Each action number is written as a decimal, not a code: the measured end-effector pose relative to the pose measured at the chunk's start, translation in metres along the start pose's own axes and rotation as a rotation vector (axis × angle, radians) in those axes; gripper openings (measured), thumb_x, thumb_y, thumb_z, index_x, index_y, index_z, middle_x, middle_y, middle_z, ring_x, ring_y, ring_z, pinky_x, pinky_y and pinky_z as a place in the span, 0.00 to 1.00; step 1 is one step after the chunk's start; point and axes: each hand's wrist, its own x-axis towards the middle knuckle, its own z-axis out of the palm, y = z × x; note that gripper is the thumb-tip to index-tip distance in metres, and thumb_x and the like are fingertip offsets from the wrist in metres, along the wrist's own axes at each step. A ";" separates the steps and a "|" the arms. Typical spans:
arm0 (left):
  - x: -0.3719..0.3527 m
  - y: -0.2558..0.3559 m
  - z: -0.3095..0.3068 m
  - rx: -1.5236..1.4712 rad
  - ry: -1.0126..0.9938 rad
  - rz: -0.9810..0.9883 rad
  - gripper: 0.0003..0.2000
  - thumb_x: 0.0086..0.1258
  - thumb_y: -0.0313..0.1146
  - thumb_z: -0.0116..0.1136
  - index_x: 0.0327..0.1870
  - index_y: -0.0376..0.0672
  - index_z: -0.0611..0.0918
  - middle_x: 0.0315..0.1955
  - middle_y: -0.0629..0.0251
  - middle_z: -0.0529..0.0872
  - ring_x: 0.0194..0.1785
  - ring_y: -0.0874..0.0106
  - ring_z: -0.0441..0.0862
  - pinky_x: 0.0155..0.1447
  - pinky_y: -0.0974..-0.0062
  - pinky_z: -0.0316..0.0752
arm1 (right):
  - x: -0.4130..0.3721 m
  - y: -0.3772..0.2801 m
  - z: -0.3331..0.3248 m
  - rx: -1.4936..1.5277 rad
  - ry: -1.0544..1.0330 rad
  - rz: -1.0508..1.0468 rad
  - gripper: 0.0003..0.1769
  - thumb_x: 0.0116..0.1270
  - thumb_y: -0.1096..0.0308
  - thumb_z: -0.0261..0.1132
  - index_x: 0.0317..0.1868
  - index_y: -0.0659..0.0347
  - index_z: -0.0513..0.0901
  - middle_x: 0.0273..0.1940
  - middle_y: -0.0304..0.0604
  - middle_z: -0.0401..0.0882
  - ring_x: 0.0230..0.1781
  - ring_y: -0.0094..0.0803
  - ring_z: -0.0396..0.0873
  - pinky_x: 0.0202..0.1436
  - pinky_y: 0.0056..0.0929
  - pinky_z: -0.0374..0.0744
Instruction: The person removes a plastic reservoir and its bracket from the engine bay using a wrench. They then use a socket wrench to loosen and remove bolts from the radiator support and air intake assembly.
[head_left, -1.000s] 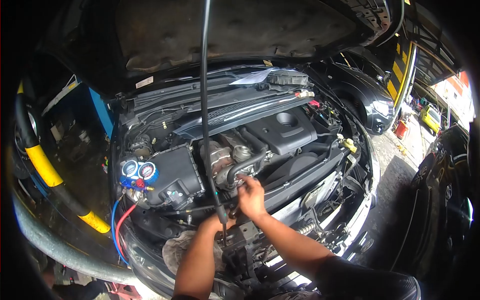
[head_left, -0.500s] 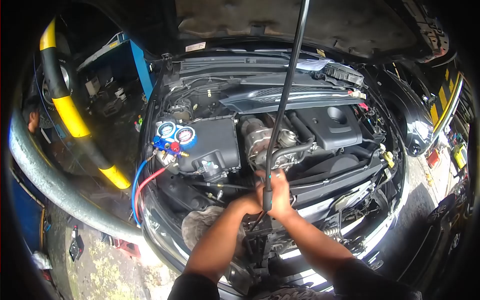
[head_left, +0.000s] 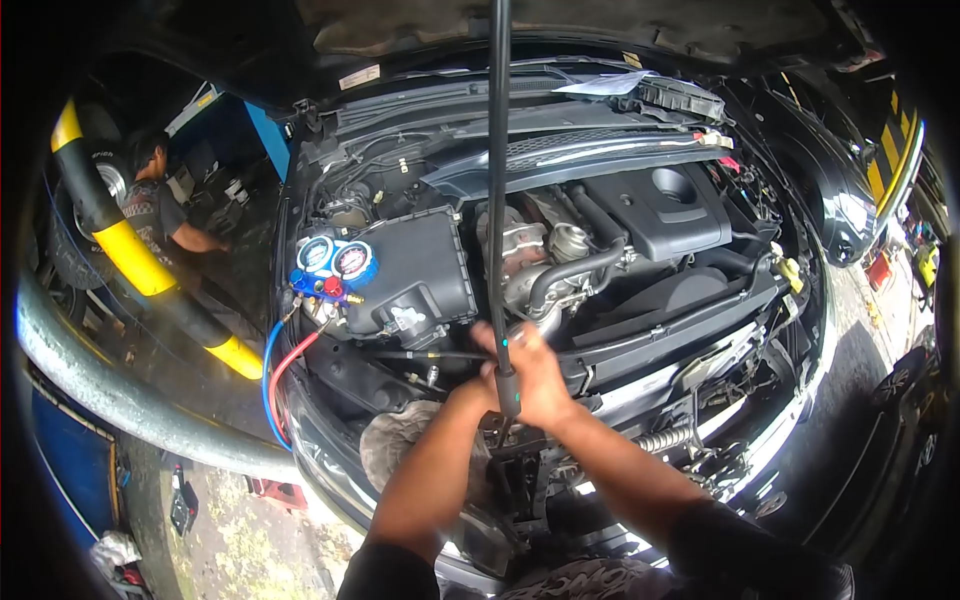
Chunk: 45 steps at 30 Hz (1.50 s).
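My left hand (head_left: 478, 396) and my right hand (head_left: 540, 380) are close together over the front of an open engine bay. A black rod (head_left: 499, 200) runs down in front of them, its thicker lower end (head_left: 509, 395) covering part of both hands. My right hand's fingers are smeared by motion, and the left fingers are mostly hidden behind the rod. Whatever the hands may hold does not show. Just beyond them are the engine's metal parts (head_left: 525, 245) and a curved black hose (head_left: 580, 272). A grey cloth (head_left: 395, 445) lies left of my forearms.
A blue gauge set (head_left: 337, 262) with blue and red hoses rests beside the black air box (head_left: 415, 280). An engine cover (head_left: 650, 215) sits at the right. Paper (head_left: 605, 85) lies at the back. Left stand a yellow-black post (head_left: 135, 260), a silver pipe (head_left: 130, 400) and a person (head_left: 165, 215).
My view has shifted, so the rod now stands more upright and further left. My hands moved left with it in view. The person at the left has come into fuller view.
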 end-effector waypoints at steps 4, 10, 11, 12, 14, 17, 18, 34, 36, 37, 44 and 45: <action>0.012 0.074 -0.024 0.038 -0.315 -0.546 0.26 0.69 0.39 0.68 0.65 0.34 0.79 0.58 0.52 0.86 0.59 0.67 0.81 0.62 0.64 0.77 | 0.024 0.024 0.005 0.030 0.424 0.327 0.27 0.64 0.72 0.65 0.66 0.59 0.82 0.48 0.60 0.78 0.48 0.54 0.82 0.54 0.44 0.83; 0.016 0.061 -0.023 0.081 -0.298 -0.563 0.29 0.70 0.40 0.64 0.70 0.35 0.76 0.60 0.50 0.86 0.58 0.66 0.82 0.62 0.64 0.77 | 0.001 0.003 0.004 0.059 0.088 0.024 0.28 0.63 0.71 0.68 0.66 0.49 0.84 0.45 0.57 0.77 0.42 0.56 0.81 0.51 0.44 0.84; 0.016 0.078 -0.028 0.117 -0.295 -0.625 0.29 0.70 0.40 0.64 0.70 0.36 0.76 0.60 0.50 0.86 0.58 0.66 0.83 0.62 0.64 0.77 | 0.011 0.015 -0.004 0.115 0.250 0.234 0.27 0.66 0.72 0.66 0.67 0.54 0.83 0.47 0.58 0.80 0.44 0.51 0.82 0.52 0.41 0.83; 0.016 0.092 -0.029 0.176 -0.274 -0.643 0.30 0.70 0.40 0.64 0.71 0.36 0.75 0.61 0.49 0.85 0.61 0.64 0.82 0.65 0.63 0.75 | 0.018 0.027 -0.010 0.175 0.408 0.451 0.26 0.69 0.73 0.65 0.68 0.58 0.81 0.49 0.59 0.83 0.46 0.45 0.83 0.53 0.37 0.82; 0.016 0.103 -0.030 0.241 -0.253 -0.657 0.31 0.71 0.40 0.63 0.73 0.36 0.73 0.64 0.48 0.83 0.65 0.62 0.80 0.69 0.63 0.73 | 0.016 0.018 -0.003 0.078 0.403 0.273 0.26 0.67 0.76 0.63 0.66 0.57 0.83 0.44 0.56 0.81 0.43 0.46 0.83 0.52 0.37 0.81; 0.011 0.081 -0.027 0.009 -0.122 -0.414 0.31 0.71 0.40 0.63 0.74 0.37 0.72 0.67 0.47 0.81 0.69 0.61 0.77 0.72 0.62 0.71 | -0.008 -0.012 0.012 -0.027 0.014 -0.109 0.29 0.60 0.72 0.68 0.62 0.40 0.88 0.39 0.50 0.76 0.41 0.50 0.82 0.47 0.39 0.84; 0.011 0.085 -0.026 -0.102 -0.045 -0.290 0.32 0.71 0.40 0.63 0.74 0.37 0.72 0.67 0.47 0.80 0.70 0.60 0.76 0.74 0.62 0.70 | -0.005 -0.014 0.014 -0.014 0.001 -0.208 0.30 0.58 0.71 0.69 0.62 0.36 0.88 0.38 0.48 0.75 0.41 0.50 0.82 0.45 0.39 0.85; 0.015 0.089 -0.028 0.267 -0.283 -0.644 0.23 0.73 0.38 0.66 0.66 0.38 0.80 0.63 0.48 0.83 0.67 0.58 0.79 0.72 0.61 0.71 | 0.012 0.005 -0.019 0.300 0.304 0.373 0.26 0.65 0.74 0.67 0.65 0.59 0.84 0.44 0.54 0.80 0.47 0.43 0.83 0.55 0.36 0.80; 0.008 0.074 -0.019 -0.013 -0.108 -0.350 0.25 0.73 0.39 0.65 0.69 0.38 0.77 0.66 0.48 0.80 0.71 0.58 0.77 0.75 0.61 0.68 | 0.005 0.008 -0.008 0.165 0.209 0.115 0.25 0.62 0.74 0.70 0.62 0.58 0.86 0.43 0.54 0.80 0.49 0.48 0.81 0.59 0.38 0.80; 0.004 0.082 -0.017 -0.074 0.034 -0.257 0.27 0.74 0.40 0.64 0.70 0.37 0.75 0.69 0.47 0.78 0.72 0.58 0.75 0.76 0.63 0.67 | -0.004 -0.007 -0.010 0.124 0.025 -0.001 0.26 0.61 0.74 0.71 0.61 0.57 0.87 0.42 0.54 0.79 0.50 0.49 0.81 0.60 0.39 0.80; 0.012 0.072 -0.027 0.179 -0.363 -0.576 0.26 0.75 0.39 0.64 0.70 0.37 0.75 0.68 0.53 0.78 0.72 0.62 0.75 0.76 0.63 0.68 | 0.020 0.027 -0.011 0.272 0.464 0.405 0.27 0.64 0.74 0.64 0.66 0.58 0.84 0.52 0.64 0.81 0.46 0.52 0.82 0.54 0.44 0.82; 0.013 0.068 -0.024 0.079 -0.295 -0.501 0.26 0.75 0.39 0.64 0.70 0.37 0.76 0.67 0.53 0.79 0.71 0.62 0.76 0.76 0.63 0.69 | 0.016 0.019 -0.001 0.182 0.365 0.293 0.27 0.63 0.72 0.66 0.65 0.53 0.85 0.51 0.62 0.80 0.47 0.53 0.82 0.54 0.44 0.82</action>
